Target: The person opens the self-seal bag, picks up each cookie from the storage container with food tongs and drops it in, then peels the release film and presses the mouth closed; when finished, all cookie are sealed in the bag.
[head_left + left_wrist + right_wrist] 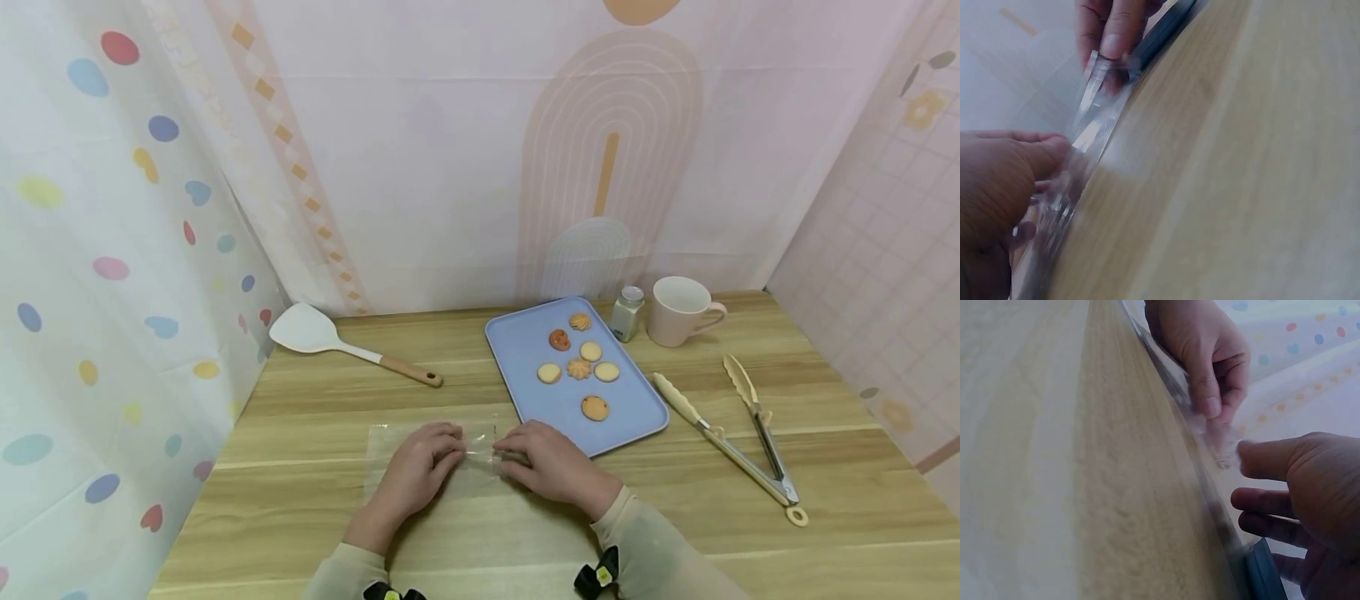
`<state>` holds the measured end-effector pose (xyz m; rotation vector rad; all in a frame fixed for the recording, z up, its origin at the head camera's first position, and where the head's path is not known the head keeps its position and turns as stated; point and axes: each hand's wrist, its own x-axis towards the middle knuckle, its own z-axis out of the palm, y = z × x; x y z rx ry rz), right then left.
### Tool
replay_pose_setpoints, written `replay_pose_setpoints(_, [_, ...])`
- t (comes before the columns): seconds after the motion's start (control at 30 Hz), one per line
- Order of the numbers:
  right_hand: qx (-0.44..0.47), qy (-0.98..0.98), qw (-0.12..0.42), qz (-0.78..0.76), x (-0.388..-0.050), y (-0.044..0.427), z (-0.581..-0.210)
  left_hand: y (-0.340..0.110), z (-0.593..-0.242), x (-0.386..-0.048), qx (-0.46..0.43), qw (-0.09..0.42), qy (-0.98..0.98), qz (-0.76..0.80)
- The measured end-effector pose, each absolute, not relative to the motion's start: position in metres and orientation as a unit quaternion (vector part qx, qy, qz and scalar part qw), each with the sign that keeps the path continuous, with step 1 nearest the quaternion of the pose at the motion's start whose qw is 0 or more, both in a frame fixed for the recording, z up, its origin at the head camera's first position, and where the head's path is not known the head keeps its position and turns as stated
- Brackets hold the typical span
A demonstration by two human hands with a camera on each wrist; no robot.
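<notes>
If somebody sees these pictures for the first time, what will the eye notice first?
Probably the blue tray of cookies, beyond the right hand. That hand and the left hand pinch clear plastic nearer the camera. A white-headed spatula lies at the back left of the table.

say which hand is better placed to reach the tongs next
Probably the right hand: the tongs lie on its side, farther from the left hand, though both hands pinch the clear bag.

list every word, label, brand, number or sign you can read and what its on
No readable text anywhere.
Jar: dark mark near its base, too small to read.
Right wrist strap: yellow patch, too small to read.
Clear plastic: no legible print.
</notes>
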<state>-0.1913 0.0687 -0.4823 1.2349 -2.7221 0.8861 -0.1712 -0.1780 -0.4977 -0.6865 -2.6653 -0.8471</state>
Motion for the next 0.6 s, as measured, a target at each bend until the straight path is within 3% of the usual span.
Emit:
replay_pose_setpoints(0.33, [0.320, -0.847, -0.015, 0.425, -0.190, 0.063, -0.477, -0.170, -0.496, -0.171, -0.267, 0.243, -0.868, -0.340])
replay_pose_setpoints(0.6, [0.286, -0.814, -0.003, 0.506, -0.186, 0.058, -0.476, -0.162, -0.500, -0.170, -0.278, 0.248, -0.860, -0.349])
